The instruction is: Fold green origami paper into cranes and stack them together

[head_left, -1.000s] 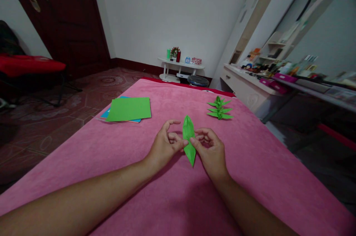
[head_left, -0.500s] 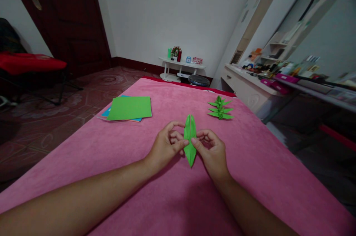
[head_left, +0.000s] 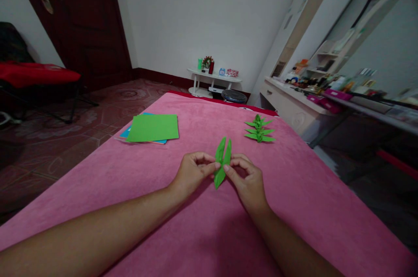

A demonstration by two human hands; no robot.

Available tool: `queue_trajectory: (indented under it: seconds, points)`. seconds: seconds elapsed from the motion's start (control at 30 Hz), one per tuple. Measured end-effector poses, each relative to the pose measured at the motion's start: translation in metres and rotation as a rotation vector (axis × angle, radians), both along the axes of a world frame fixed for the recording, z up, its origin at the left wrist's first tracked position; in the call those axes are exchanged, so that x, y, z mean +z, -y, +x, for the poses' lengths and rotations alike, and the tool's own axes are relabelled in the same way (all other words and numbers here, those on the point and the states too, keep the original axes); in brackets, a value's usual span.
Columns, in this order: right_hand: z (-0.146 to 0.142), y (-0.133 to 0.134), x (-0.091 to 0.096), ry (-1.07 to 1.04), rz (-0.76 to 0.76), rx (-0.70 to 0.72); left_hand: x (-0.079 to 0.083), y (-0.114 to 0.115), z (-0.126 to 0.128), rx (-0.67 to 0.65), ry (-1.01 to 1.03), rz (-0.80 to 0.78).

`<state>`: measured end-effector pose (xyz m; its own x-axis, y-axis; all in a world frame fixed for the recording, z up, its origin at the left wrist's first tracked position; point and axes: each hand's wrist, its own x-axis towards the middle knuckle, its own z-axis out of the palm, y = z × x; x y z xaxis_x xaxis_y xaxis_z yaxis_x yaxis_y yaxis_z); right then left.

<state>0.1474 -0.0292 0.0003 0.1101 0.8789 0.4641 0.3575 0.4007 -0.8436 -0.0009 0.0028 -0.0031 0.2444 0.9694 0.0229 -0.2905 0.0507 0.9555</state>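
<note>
A narrow folded green paper piece [head_left: 222,161] stands upright over the pink cloth [head_left: 196,233], its top split into two pointed flaps. My left hand [head_left: 191,174] pinches its left side between thumb and fingertips. My right hand [head_left: 248,181] pinches the right side the same way. Both hands rest low on the cloth, close together, with the paper between them.
A stack of flat paper sheets [head_left: 153,128], green on top and blue beneath, lies at the far left of the cloth. Three finished green folded figures [head_left: 259,130] sit at the far right. A dresser [head_left: 294,103] stands right, a red chair [head_left: 35,77] left.
The green piece has gone from one closed leaf shape to two flaps spread apart at the top. Both hands have sunk slightly toward the cloth.
</note>
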Motion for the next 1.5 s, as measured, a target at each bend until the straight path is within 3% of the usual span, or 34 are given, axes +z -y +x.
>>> queue_trajectory:
  seconds: [0.13,0.3,0.6,0.9,1.0,1.2,1.37,1.5]
  points:
    - [-0.002,0.001,0.0,0.067,0.061,-0.085,0.0,-0.001,0.0,0.053,-0.071,0.05]
    - [-0.001,0.001,-0.003,0.125,0.024,-0.141,0.003,0.004,0.0,0.003,-0.12,0.098]
    - [-0.003,0.001,-0.003,0.145,0.04,-0.132,0.006,0.007,-0.001,-0.002,-0.19,0.232]
    - [-0.009,0.004,0.0,0.158,0.07,-0.118,0.0,0.005,0.001,0.103,-0.276,0.284]
    - [-0.008,0.004,0.0,0.148,0.058,-0.103,0.002,0.01,-0.001,0.066,-0.348,0.398]
    - [-0.002,0.002,0.0,0.073,0.042,-0.09,0.007,0.017,-0.004,0.014,-0.532,0.659]
    - [-0.001,0.001,0.003,0.0,0.064,-0.038,0.012,0.012,-0.009,0.078,-0.544,0.696]
    - [0.0,0.001,-0.004,-0.199,0.01,0.025,0.02,0.013,-0.009,0.192,-0.489,0.68]
